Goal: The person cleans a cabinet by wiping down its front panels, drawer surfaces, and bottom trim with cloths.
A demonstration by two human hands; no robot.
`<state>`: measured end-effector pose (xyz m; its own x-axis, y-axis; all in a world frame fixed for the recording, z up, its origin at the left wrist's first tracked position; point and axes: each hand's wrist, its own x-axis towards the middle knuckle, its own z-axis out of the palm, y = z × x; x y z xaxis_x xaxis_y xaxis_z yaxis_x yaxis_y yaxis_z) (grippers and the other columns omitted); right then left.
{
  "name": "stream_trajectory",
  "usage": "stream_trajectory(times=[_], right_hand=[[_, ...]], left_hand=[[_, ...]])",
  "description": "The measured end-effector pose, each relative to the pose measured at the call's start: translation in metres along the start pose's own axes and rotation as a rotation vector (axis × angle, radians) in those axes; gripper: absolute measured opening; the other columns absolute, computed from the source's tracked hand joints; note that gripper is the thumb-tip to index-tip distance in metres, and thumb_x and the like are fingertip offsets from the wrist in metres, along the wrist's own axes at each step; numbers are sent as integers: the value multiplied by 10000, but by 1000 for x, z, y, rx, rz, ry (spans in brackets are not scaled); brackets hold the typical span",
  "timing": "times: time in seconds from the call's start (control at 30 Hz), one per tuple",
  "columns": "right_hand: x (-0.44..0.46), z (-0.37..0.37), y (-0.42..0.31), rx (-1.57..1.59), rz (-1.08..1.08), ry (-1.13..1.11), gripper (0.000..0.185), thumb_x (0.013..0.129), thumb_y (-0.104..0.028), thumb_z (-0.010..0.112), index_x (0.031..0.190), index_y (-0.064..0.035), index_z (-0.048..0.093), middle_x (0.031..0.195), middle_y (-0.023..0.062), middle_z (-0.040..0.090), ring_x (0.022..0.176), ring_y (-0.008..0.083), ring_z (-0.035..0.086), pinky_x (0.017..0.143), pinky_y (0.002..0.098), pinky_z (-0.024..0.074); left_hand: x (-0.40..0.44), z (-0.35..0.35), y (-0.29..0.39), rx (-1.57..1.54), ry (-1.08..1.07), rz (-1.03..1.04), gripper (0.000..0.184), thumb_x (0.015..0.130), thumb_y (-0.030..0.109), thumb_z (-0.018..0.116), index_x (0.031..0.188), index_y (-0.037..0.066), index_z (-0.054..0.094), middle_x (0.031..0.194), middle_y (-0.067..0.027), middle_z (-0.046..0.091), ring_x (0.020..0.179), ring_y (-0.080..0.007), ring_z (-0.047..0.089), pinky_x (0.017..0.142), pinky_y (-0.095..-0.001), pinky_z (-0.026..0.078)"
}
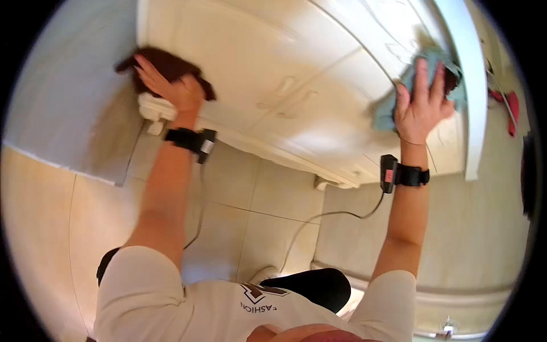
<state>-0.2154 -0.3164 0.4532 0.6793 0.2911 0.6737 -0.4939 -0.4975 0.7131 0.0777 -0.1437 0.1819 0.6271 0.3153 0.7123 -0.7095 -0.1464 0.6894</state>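
My left hand [174,88] lies on a dark brown cloth [165,62] at the left end of a cream cabinet [250,62], its fingers stretched out. At the cabinet's right side, a teal cloth [387,111] is spread beneath my right hand [423,105]. The fingers of that hand are apart and press the cloth against the drawer front. A small dark patch shows at the cloth's right edge, and I cannot make out what it is. Each wrist wears a black strap with a small cabled box.
Two curved handles [296,97] stick out from the cabinet doors. A pale edge [476,102] runs along the cabinet's right side. Left of it stands a grey-blue panel [85,108]. Tiled floor [228,211] lies below, crossed by cables. Something red [511,111] is at far right.
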Motion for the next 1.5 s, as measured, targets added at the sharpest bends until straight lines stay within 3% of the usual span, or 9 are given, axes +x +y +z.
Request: stream_trajectory(times=[0.17, 0.37, 0.6, 0.7, 0.87, 1.0, 1.3, 1.4, 1.5], right_hand=[[-26, 24, 6, 48, 47, -6, 615, 911, -555, 421, 1334, -120, 516, 1295, 231, 502, 1186, 419, 443, 956, 514, 312], [-55, 31, 18, 82, -24, 31, 608, 936, -523, 394, 1325, -73, 518, 1252, 231, 538, 1197, 420, 449, 1002, 515, 294], [-61, 27, 6, 39, 57, 32, 605, 936, -515, 400, 1325, -66, 514, 1313, 208, 498, 1214, 406, 442, 1012, 523, 297], [-60, 30, 3, 43, 124, 68, 623, 928, -531, 405, 1322, -60, 512, 1317, 222, 489, 1222, 418, 428, 1004, 526, 307], [-77, 32, 3, 14, 138, -14, 610, 923, -509, 411, 1348, -77, 488, 1302, 210, 500, 1207, 422, 424, 985, 537, 302], [-83, 36, 1, 8, 134, 32, 564, 922, -482, 413, 1324, -103, 523, 1194, 161, 557, 1160, 410, 451, 959, 550, 303], [-87, 36, -2, 4, 182, -14, 532, 910, -472, 440, 1285, -116, 567, 1123, 145, 585, 1130, 401, 475, 937, 569, 310], [-79, 36, -10, 53, 169, 76, 552, 916, -466, 427, 1296, -84, 547, 1186, 164, 562, 1167, 410, 449, 964, 577, 289], [-82, 43, -30, 77, 280, 131, 588, 924, -454, 403, 1330, -38, 491, 1274, 199, 510, 1218, 425, 403, 1000, 590, 247]], left_hand=[[-92, 16, 0, -359, 40, -548, 874, 654, 5, 369, 1440, -88, -2, 1533, -226, 39, 1423, -374, -18, 1139, -475, -61], [-36, 24, -7, 25, 56, -451, 812, 729, 91, 411, 1466, -34, 94, 1531, -205, 116, 1404, -416, 50, 1129, -507, 5], [-41, 31, -14, -327, 279, -798, 741, 805, 169, 413, 1474, 7, 140, 1536, -191, 135, 1381, -446, 117, 1129, -492, 100], [-50, 42, 40, -65, 214, -644, 783, 783, 204, 472, 1470, 7, 152, 1538, -184, 132, 1374, -473, 102, 1120, -533, 72], [0, 33, 110, 45, -241, 363, 774, 728, 306, 585, 1420, 65, 336, 1514, -179, 209, 1364, -492, 125, 1069, -644, 51], [-43, 26, 83, 117, -423, 734, 562, 717, 376, 661, 1265, 315, 555, 1266, 78, 527, 1294, -281, 364, 1072, -577, 171], [-79, 8, 6, 105, -682, 844, 505, 754, 351, 605, 1252, 423, 566, 1062, -61, 652, 995, -306, 548, 683, -473, 412], [-23, 12, 62, 219, -451, 834, 597, 727, 388, 644, 1305, 426, 500, 1044, 68, 568, 1146, -212, 488, 760, -406, 367], [14, 23, 108, 149, -327, 771, 532, 760, 343, 609, 1286, 370, 540, 1097, 28, 584, 1114, -311, 461, 863, -495, 340]])
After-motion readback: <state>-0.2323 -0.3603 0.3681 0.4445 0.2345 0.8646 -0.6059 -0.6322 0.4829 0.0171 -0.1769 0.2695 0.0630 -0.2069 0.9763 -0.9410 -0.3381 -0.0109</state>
